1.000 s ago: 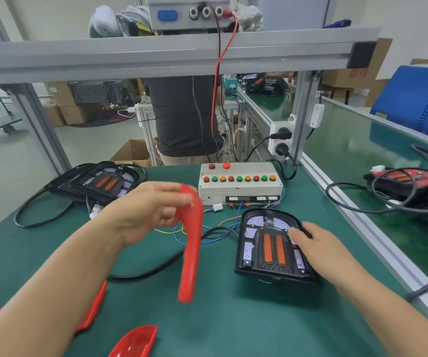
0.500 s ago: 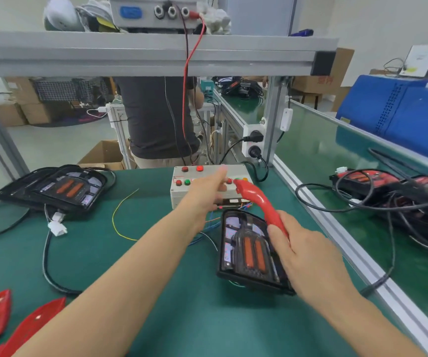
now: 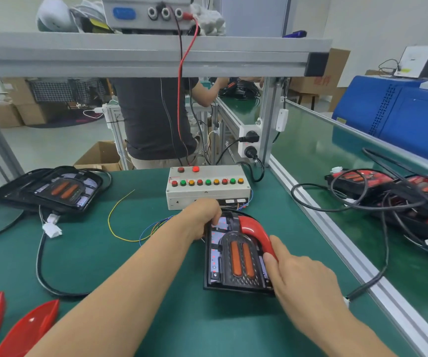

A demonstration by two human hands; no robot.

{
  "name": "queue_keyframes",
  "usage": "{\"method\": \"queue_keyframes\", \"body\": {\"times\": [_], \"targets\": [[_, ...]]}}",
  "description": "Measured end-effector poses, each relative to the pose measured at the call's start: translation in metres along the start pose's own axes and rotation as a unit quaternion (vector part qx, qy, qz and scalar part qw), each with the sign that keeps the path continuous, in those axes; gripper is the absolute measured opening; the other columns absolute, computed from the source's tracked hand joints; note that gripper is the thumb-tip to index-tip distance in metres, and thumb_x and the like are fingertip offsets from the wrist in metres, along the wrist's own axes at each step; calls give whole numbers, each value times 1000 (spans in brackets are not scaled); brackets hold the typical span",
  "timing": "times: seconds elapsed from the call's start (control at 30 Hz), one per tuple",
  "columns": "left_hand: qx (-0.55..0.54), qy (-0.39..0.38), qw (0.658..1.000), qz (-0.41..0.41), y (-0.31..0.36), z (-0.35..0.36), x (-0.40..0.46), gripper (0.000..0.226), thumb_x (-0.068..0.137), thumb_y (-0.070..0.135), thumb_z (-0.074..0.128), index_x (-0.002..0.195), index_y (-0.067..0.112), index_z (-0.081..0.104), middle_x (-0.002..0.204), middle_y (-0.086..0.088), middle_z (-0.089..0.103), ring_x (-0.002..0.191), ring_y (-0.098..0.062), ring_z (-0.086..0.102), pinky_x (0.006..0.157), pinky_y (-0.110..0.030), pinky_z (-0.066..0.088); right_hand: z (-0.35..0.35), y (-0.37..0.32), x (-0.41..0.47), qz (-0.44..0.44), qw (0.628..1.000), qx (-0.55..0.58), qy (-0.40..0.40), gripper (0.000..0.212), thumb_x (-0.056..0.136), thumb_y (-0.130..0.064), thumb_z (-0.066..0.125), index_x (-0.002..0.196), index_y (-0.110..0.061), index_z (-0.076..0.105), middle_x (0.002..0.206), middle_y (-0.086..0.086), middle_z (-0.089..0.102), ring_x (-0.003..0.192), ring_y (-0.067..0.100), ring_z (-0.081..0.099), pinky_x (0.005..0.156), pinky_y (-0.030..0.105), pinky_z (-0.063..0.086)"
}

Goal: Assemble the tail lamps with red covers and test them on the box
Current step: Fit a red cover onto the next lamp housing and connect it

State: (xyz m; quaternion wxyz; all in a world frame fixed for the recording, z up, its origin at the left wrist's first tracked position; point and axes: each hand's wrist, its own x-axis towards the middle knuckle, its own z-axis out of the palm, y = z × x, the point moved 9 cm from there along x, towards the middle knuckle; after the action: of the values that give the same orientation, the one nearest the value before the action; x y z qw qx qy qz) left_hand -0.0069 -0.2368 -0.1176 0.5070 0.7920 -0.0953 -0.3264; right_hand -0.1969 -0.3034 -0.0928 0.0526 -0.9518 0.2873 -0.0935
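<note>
Counter (image 3: 156, 318): green mat surface, aluminium rail along its right edge.
Tail lamp (image 3: 236, 256): black housing lay flat on the counter, just in front of the test box (image 3: 207, 188).
Red cover (image 3: 255, 231): curved piece sat on the lamp's upper right side.
Left hand (image 3: 202, 217): fingers curled over the lamp's far left corner, holding it.
Right hand (image 3: 303, 276): thumb and fingers pinched the cover's lower end.
Spare covers (image 3: 27, 328): two red pieces at the counter's near left edge.
Second lamp (image 3: 53, 189): far left, cabled.
Overhead shelf (image 3: 143, 52): aluminium, carrying a grey unit with a red lead.
Room: another person stood behind the bench; cardboard boxes on the floor; blue machine (image 3: 401, 117) at right.
</note>
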Motion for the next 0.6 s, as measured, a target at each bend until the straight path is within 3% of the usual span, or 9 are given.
{"method": "queue_keyframes", "body": {"times": [0.07,0.13,0.23,0.4,0.5,0.6], "targets": [[-45,-11,999,-13,-3,2,-1,29,77,-8,39,56,11,31,57,-7,37,45,-22,36,43,-18,29,2,-4,3,-11,1000,-6,-2,50,101,-46,10,148,-32,18,95,0,69,91,27,63,66,37,34],[-116,-47,992,-32,-6,9,-5,22,82,3,50,61,9,46,47,-6,53,36,-20,50,38,-16,40,2,-9,5,-23,1000,-4,1,51,101,-46,10,149,-31,18,95,2,69,91,27,63,66,37,34],[-147,-77,986,-13,-8,11,-3,14,78,23,74,83,12,67,72,-9,71,54,-21,66,50,-25,53,-2,-16,5,-41,999,-1,22,51,101,-45,14,149,-29,21,94,1,69,90,26,64,65,37,33],[-122,-113,986,-9,-15,7,0,28,74,21,78,96,8,67,82,-14,72,62,-24,66,65,-32,56,-10,-16,7,-54,994,90,36,51,98,-48,32,148,-35,31,101,-2,70,96,22,62,75,34,44],[-130,-111,985,-1,-15,3,-1,31,72,21,79,98,7,67,82,-15,72,62,-25,67,64,-33,57,-15,-9,6,-35,984,167,45,48,92,-55,45,139,-44,42,82,-14,60,82,14,55,68,31,40],[-160,-112,981,4,-13,0,-5,41,62,19,83,98,5,69,84,-17,73,61,-26,69,57,-32,57,2,3,7,21,958,284,-22,49,85,-57,58,131,-47,48,105,-18,48,94,4,53,77,26,39]]}}
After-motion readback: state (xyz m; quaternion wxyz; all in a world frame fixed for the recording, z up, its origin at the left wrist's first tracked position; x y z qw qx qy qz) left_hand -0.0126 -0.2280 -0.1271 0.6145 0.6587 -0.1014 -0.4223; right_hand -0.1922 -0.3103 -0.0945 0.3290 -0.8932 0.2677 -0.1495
